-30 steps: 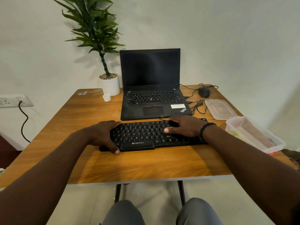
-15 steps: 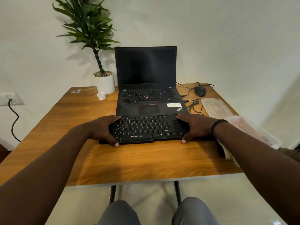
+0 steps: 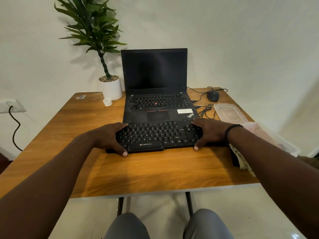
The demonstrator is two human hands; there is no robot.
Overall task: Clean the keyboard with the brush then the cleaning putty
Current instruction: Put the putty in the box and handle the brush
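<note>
Head view: both hands clamp the black keyboard (image 3: 158, 137) by its ends, left hand (image 3: 110, 137) curled round the left edge, right hand (image 3: 208, 132) round the right. It sits mid-tabletop (image 3: 155, 169), its far edge against the open laptop (image 3: 158, 100); bare wood runs to the near edge.
</note>
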